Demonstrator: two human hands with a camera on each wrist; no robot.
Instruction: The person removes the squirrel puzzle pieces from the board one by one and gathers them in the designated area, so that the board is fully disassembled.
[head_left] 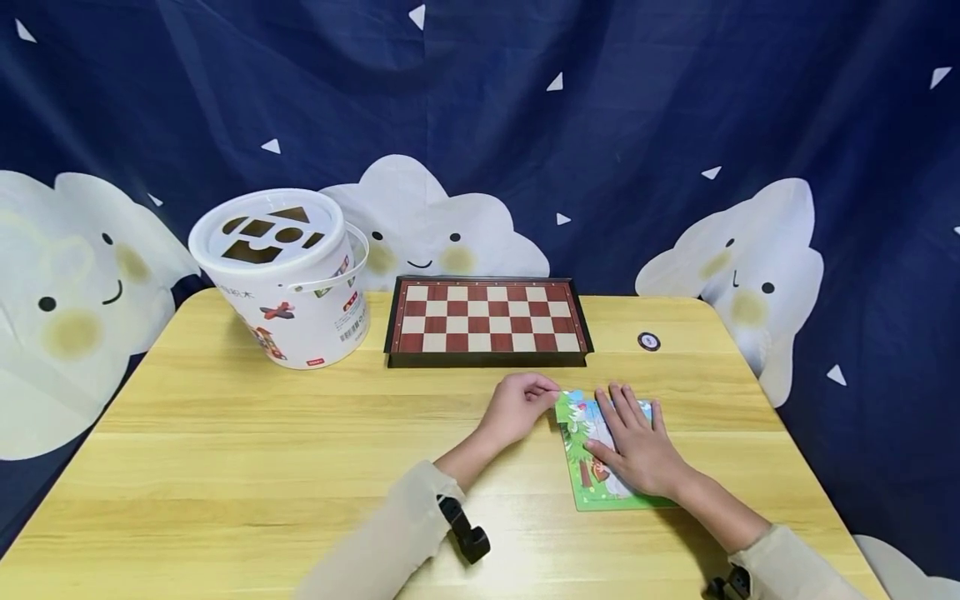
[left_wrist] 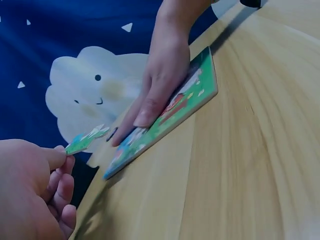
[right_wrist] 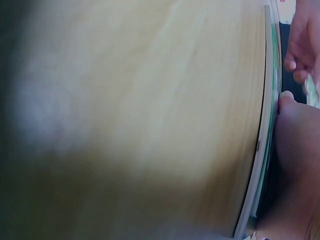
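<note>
Near the desk's front right corner the right hand [head_left: 637, 450] presses flat on the puzzle board [head_left: 592, 492], while the left hand [head_left: 517, 408] pinches a puzzle piece [left_wrist: 86, 140], which I think should go in level.

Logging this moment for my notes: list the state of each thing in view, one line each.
Puzzle board: flat on the table, pressed down by a hand.
Puzzle piece: lifted off the board, pinched.
Left hand: pinches the piece.
Right hand: fingers straight, flat on the board.
Chessboard: folded shut.
Bucket: upright, lid on.
</note>
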